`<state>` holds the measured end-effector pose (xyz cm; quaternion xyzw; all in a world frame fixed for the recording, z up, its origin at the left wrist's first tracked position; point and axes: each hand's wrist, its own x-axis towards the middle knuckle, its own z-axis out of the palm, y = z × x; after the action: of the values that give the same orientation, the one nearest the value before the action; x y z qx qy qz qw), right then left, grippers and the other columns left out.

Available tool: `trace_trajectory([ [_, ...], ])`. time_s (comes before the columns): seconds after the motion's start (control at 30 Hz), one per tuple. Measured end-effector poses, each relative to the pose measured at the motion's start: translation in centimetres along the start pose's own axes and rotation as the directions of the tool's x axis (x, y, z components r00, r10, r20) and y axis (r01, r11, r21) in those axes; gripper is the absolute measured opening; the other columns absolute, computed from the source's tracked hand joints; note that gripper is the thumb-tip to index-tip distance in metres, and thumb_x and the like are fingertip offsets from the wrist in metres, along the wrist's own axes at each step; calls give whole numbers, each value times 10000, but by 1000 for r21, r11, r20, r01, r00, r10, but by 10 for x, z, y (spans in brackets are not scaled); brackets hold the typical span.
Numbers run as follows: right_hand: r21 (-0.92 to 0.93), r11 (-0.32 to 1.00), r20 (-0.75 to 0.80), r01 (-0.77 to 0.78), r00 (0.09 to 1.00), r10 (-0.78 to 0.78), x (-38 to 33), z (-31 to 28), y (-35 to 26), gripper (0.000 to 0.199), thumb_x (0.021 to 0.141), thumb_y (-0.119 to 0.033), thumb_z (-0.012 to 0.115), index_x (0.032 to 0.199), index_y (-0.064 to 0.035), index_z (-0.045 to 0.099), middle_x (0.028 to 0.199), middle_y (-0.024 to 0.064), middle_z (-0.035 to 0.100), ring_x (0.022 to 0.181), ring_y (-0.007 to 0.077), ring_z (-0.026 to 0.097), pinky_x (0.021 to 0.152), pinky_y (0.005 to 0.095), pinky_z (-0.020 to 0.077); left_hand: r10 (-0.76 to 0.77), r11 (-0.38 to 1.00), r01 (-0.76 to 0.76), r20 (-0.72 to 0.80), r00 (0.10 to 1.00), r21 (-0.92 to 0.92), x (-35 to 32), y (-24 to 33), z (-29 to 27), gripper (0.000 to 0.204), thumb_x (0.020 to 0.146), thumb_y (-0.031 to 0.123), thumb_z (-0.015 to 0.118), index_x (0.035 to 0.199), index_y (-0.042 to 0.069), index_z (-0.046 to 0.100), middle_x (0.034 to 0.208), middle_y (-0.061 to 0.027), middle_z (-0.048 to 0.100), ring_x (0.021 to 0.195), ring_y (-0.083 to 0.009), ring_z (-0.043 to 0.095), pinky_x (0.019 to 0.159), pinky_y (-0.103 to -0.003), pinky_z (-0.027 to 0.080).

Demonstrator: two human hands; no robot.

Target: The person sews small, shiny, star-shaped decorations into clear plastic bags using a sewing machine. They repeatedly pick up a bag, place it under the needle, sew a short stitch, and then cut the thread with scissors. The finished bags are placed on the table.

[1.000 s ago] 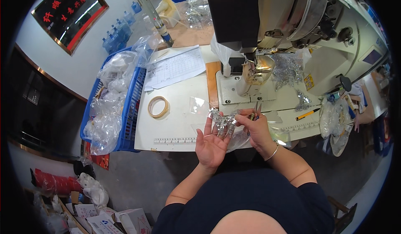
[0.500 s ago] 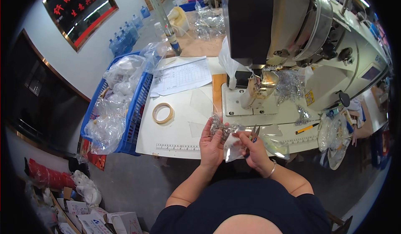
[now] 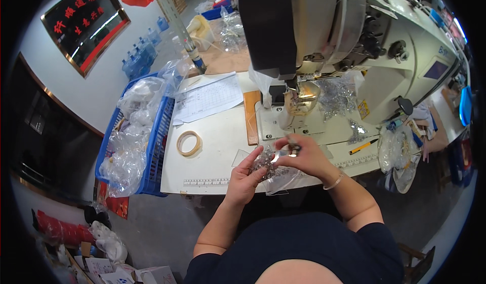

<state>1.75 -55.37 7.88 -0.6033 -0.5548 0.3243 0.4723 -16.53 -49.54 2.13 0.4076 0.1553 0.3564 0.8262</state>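
Both hands meet at the white tabletop point(image 3: 217, 147) edge: left hand point(image 3: 246, 175) cradles a clear crinkled plastic bag point(image 3: 276, 175), right hand point(image 3: 302, 156) pinches a small metal tool point(image 3: 289, 151) above it.

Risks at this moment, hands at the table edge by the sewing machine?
1. The clear plastic bag held in the left hand overhangs the table edge; small contents might spill to the floor.
2. The right hand works close below the sewing machine head; fingers may stray near it.
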Motion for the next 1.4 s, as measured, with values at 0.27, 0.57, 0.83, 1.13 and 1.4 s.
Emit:
trace_trajectory([
  [0.27, 368, 930, -131, 4, 990, 47, 2, 35, 33, 158, 743, -134, 738, 786, -36, 622, 669, -34, 560, 617, 46, 459, 564, 206, 389, 3, 1000, 2, -192, 981, 29, 2, -12, -13, 305, 830, -47, 579, 1126, -60, 511, 1032, -152, 613, 924, -209, 625, 827, -319, 521],
  [0.57, 624, 778, -138, -66, 971, 193, -23, 37, 26, 245, 758, -72, 707, 976, -21, 608, 817, 16, 599, 755, 86, 552, 682, 219, 453, 683, -281, -545, 564, 464, 790, 20, 39, 15, 264, 647, -85, 678, 893, 11, 662, 899, -133, 665, 834, -259, 658, 725, -294, 538],
  [0.83, 882, 470, -123, -27, 950, 287, -17, 56, 16, 362, 769, -122, 721, 1060, -5, 539, 858, 50, 612, 756, 106, 584, 504, 174, 374, 453, -613, -448, 754, 475, 651, 36, 36, 10, 156, 762, 127, 617, 902, 101, 681, 943, -15, 672, 909, -139, 635, 851, -366, 340],
  [1.13, 746, 665, -343, 25, 871, 352, 4, 56, 44, 89, 814, -103, 658, 815, -40, 595, 680, 39, 596, 509, 73, 468, 451, 201, 324, 367, -616, -453, 743, 560, 645, 37, 17, 10, 224, 753, 131, 606, 967, 109, 666, 984, -10, 651, 905, -134, 627, 894, -423, 302],
  [1.4, 779, 627, -114, -4, 982, 148, -17, 0, 50, 117, 794, -90, 684, 807, -21, 591, 670, 46, 593, 518, 61, 460, 461, 191, 327, -335, 790, -3, 436, 835, 613, 107, 55, 3, 725, 766, 210, 714, 1359, 22, 342, 1291, -156, 474, 1161, -222, 485, 922, -319, 431],
])
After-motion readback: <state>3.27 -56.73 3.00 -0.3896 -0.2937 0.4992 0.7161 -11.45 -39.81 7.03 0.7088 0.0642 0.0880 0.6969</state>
